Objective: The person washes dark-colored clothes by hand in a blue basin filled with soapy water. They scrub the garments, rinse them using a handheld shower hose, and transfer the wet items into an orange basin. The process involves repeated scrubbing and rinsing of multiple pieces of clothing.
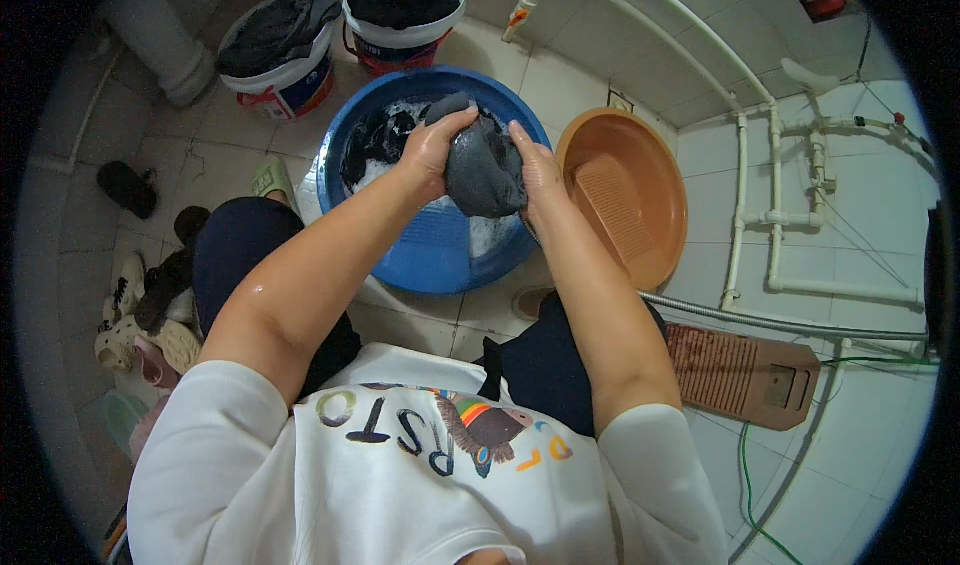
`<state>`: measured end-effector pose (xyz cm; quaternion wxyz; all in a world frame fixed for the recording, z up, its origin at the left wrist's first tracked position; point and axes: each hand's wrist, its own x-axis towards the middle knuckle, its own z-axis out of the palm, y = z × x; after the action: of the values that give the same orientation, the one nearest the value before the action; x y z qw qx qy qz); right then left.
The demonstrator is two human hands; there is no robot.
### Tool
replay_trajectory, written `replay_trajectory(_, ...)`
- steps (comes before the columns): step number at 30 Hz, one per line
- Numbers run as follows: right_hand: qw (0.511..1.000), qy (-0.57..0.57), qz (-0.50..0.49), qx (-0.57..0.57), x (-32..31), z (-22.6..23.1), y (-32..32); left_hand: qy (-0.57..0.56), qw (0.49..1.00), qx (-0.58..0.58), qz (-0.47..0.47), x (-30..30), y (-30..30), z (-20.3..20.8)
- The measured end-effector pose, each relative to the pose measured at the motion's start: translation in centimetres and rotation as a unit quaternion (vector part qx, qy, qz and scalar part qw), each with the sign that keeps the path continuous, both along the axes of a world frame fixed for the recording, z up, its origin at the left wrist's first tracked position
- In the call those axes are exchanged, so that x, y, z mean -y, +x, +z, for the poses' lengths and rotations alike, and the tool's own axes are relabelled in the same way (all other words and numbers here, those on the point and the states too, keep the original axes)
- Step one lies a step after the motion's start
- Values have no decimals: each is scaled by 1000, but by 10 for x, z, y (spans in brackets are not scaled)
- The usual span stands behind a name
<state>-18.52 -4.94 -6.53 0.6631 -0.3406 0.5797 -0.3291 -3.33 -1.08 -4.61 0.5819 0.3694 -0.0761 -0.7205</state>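
Note:
A wet dark grey cloth (pixel 484 170) is bunched up between my two hands, above a round blue basin (pixel 425 255). My left hand (pixel 430 150) grips its upper left side, thumb on top. On the opposite side, my right hand (pixel 540 177) is closed on the cloth's edge with the thumb pointing up. White suds (pixel 490 233) and black wet fabric (pixel 372 150) fill part of the basin, which has a ridged washboard moulded into its near side. The cloth hides the basin's middle.
Two buckets (pixel 300 80) (pixel 405 40) of dark cloth stand beyond the basin. An orange basin (pixel 672 200) leans at the right, near a brown washboard (pixel 740 370) and a metal hose (pixel 780 327). Shoes (pixel 155 305) lie at the left; pipes (pixel 740 205) line the right wall.

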Motion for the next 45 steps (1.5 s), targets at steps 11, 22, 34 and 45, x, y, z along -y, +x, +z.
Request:
replay_trajectory(11,920,-314,1,-235,-16,10,15,72,990,-105,-66,-5,2,-4)
replay_trajectory(22,889,-329,82,-309,-26,18,14,125,982,-21,-138,-2,1,-20)
replay_trajectory(34,968,173,91,-156,-9,-27,-27,173,978,-50,104,15,24,-12)
replay_trajectory(45,620,-112,628,-456,0,-61,-50,-22,996,-68,-59,33,-77,59)
